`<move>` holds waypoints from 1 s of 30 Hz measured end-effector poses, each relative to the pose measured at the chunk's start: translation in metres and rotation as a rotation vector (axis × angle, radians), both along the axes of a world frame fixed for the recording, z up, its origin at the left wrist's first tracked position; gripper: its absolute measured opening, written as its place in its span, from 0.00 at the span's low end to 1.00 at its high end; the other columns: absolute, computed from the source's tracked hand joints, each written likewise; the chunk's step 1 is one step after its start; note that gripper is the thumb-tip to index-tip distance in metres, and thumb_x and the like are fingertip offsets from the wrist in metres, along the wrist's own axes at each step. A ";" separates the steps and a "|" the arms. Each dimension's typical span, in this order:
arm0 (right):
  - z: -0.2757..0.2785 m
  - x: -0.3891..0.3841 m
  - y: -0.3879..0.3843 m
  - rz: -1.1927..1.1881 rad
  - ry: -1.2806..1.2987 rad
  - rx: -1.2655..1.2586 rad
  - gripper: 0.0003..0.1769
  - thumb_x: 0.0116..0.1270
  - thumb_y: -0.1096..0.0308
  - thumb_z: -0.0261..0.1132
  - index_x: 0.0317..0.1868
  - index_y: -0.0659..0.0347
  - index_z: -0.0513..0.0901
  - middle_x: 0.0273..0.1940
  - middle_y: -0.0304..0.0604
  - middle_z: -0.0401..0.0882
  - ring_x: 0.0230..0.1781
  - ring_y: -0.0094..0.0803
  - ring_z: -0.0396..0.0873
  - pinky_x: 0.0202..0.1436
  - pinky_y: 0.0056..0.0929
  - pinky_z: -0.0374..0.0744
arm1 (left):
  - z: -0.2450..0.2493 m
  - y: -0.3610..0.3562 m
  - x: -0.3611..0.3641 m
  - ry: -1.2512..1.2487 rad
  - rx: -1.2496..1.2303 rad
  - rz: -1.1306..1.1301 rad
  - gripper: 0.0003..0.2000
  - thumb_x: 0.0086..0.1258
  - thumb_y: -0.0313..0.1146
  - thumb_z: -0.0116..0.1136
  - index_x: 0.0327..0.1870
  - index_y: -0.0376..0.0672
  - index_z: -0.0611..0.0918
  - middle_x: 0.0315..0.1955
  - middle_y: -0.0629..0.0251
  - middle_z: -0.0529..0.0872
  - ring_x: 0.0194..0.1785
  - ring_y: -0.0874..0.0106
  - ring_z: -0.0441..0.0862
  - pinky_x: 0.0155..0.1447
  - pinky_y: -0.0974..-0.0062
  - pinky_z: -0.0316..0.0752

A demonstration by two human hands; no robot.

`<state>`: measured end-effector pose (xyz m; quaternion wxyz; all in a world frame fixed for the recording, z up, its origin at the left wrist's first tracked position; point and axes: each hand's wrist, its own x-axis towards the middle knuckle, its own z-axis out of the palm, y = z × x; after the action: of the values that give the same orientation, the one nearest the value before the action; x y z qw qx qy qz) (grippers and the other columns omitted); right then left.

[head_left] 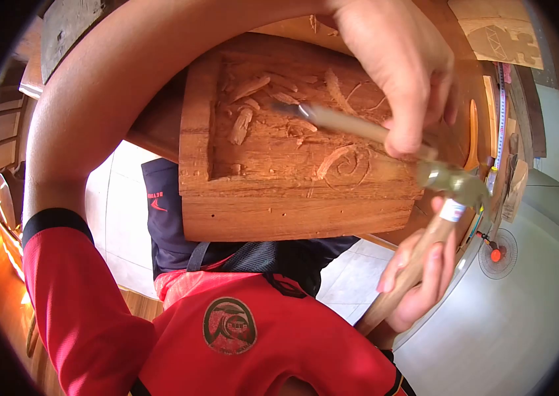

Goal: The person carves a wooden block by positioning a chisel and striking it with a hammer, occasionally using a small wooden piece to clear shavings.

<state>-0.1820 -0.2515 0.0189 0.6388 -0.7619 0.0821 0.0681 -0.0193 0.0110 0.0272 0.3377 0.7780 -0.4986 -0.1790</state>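
Fingers (401,125) of the left hand (391,66) are closed round a chisel (352,124); a hammer (450,211) is gripped by the right hand (418,277).
Head view: the chisel tip is set into the carved wood panel (292,204) at centre, with loose chips (243,125) toward 11 o'clock. The hammer head is held at 3 o'clock, just beside the chisel butt, perhaps touching; blur hides it. The left fingers could be caught by a glancing blow, or the tip skidded across the carved scroll (345,162).
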 end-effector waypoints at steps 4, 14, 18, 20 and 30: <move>0.004 0.005 0.000 -0.074 -0.011 0.102 0.32 0.84 0.59 0.44 0.79 0.72 0.59 0.24 0.43 0.70 0.09 0.23 0.63 0.12 0.23 0.69 | 0.022 -0.004 0.044 0.431 0.294 -0.224 0.12 0.55 0.42 0.66 0.20 0.46 0.81 0.24 0.71 0.80 0.31 0.73 0.75 0.36 0.66 0.68; 0.004 0.035 -0.028 -0.014 -0.106 0.121 0.30 0.85 0.60 0.43 0.79 0.69 0.62 0.27 0.41 0.70 0.10 0.22 0.64 0.11 0.21 0.69 | 0.035 0.028 0.026 0.172 -0.383 0.016 0.19 0.83 0.46 0.46 0.38 0.41 0.83 0.27 0.68 0.82 0.29 0.74 0.75 0.50 0.64 0.77; 0.003 0.059 -0.053 0.003 -0.087 0.079 0.29 0.86 0.58 0.45 0.79 0.63 0.64 0.28 0.41 0.70 0.11 0.22 0.66 0.13 0.22 0.70 | 0.073 0.044 -0.025 -0.083 -0.070 0.372 0.20 0.82 0.51 0.51 0.43 0.41 0.82 0.27 0.66 0.83 0.31 0.71 0.81 0.44 0.69 0.77; -0.003 0.067 -0.063 0.033 -0.051 0.100 0.28 0.86 0.57 0.46 0.79 0.61 0.65 0.29 0.41 0.70 0.12 0.23 0.67 0.14 0.22 0.70 | 0.060 0.045 -0.047 -0.075 0.095 0.435 0.14 0.72 0.44 0.66 0.47 0.42 0.84 0.21 0.66 0.80 0.30 0.68 0.84 0.35 0.65 0.73; -0.047 0.045 -0.079 0.093 -0.081 0.274 0.22 0.86 0.59 0.50 0.70 0.63 0.69 0.29 0.43 0.74 0.14 0.25 0.72 0.15 0.24 0.73 | 0.001 0.036 -0.120 -0.387 0.257 0.720 0.10 0.65 0.36 0.67 0.44 0.45 0.90 0.29 0.54 0.89 0.35 0.55 0.87 0.41 0.59 0.80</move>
<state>-0.1373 -0.3301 -0.0278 0.7357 -0.6727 0.0107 0.0775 -0.1393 0.0471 0.0281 0.1794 0.9574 -0.2229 0.0391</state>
